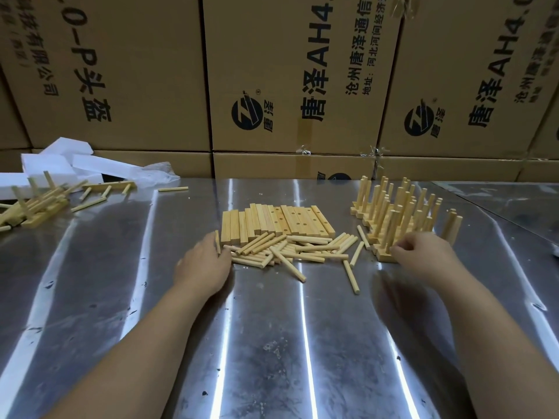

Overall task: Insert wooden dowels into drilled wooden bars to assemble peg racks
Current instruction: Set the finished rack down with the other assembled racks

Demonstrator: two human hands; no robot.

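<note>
— Where are the hands?
— Left hand [202, 263] touches the dowel pile's [290, 249] left edge, finger grip impossible to tell; right hand [423, 255], right of the pile, curls fingers on the nearest peg rack [383, 256]. Drilled bars [272, 222] lie just behind it.

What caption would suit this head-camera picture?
Left hand at the loose dowels, right hand at the finished racks, bars behind, on a steel table.

A shiny sheet-metal table [272, 343] is seen. At its middle, drilled wooden bars [272, 220] are laid side by side, with loose dowels [290, 247] heaped just nearer. Assembled peg racks [393, 213] are stood at the far right. At the far left, tumbled racks [33, 207], white foam blocks [57, 163] and a clear plastic bag [160, 173] are found.
</note>
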